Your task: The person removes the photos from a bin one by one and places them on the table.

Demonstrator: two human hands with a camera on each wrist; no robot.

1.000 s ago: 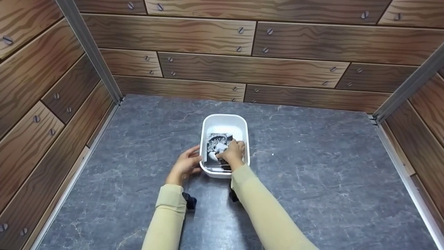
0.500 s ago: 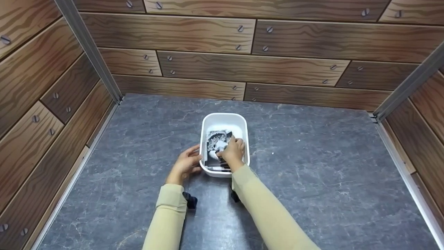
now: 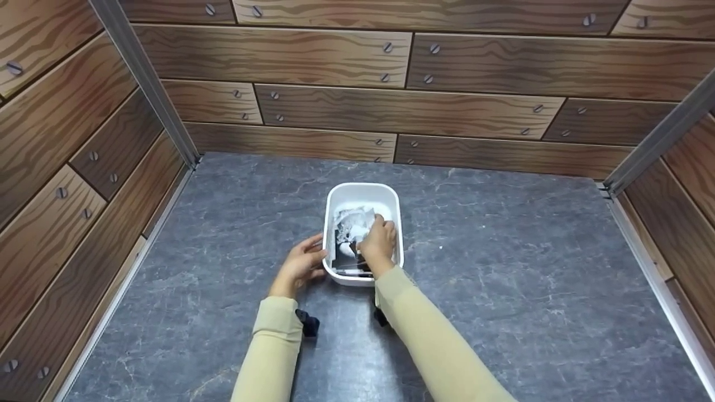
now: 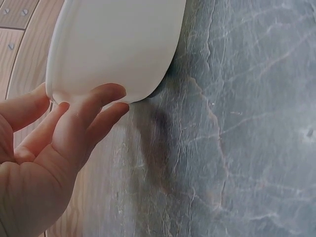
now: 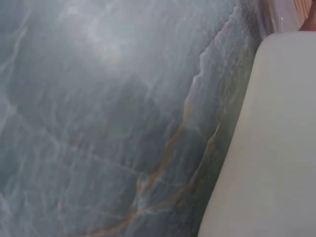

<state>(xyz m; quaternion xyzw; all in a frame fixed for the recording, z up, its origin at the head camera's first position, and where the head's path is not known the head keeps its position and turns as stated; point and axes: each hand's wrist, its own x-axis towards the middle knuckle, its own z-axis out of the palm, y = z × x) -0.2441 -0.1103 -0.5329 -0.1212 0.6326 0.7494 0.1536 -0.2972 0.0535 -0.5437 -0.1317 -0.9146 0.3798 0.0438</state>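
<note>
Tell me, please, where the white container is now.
In the head view, the white container sits near the centre on the grey marbled surface, with the left hand against its left side and the right hand inside.

Access from above: far end of white container (image 3: 363, 194). Right interior: obstructed by right hand (image 3: 379, 243). Left side: obstructed by left hand (image 3: 300, 265). Lateral passage: marbled surface (image 3: 503, 268) right of container. Rear limit: plank-patterned wall (image 3: 357, 106).
</note>
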